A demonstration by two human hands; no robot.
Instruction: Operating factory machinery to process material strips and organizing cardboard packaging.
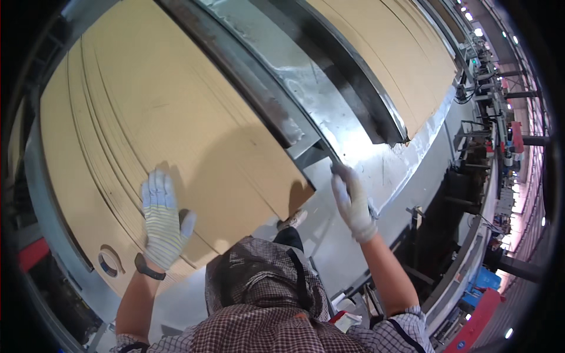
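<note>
My left hand (162, 220), in a striped knit glove, lies flat on a large stack of tan cardboard sheets (159, 106), fingers stretched forward and thumb apart. A roll of tape (120, 263) rests on the cardboard beside my left wrist, which wears a dark band. My right hand (355, 206), also gloved, is held at the near end of a long metal rail (276, 76), right of the stack's corner. Its fingers are curled around a small dark part at the rail's end. Whether that part belongs to the rail cannot be made out.
A broad metal surface (347, 126) runs along the right of the cardboard, with a raised dark beam (353, 67) on it. Beyond the beam lies more cardboard (406, 76). Machinery (471, 229) and a red panel (477, 317) stand at the far right.
</note>
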